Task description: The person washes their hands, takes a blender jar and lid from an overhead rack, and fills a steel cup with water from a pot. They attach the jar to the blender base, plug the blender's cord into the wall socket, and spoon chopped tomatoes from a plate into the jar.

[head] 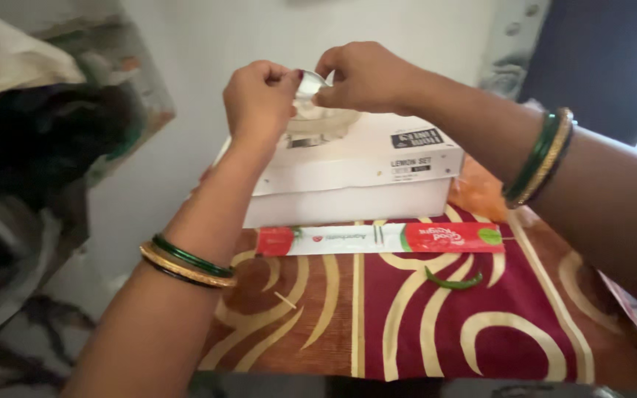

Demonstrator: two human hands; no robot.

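My left hand (259,99) and my right hand (366,77) are raised together over a white cardboard box (355,180). Both pinch a small shiny silver item (310,82) between thumb and fingers. Just below the hands a round metal dish (318,127) rests on the box lid. Green and gold bangles ring both wrists.
The box stands on a surface covered with a maroon and orange cloth with cream curves (407,317). A long red and white carton (381,239) lies in front of the box, with a green chilli (453,281) and a thin stick (284,299) nearby. Dark clutter fills the left side.
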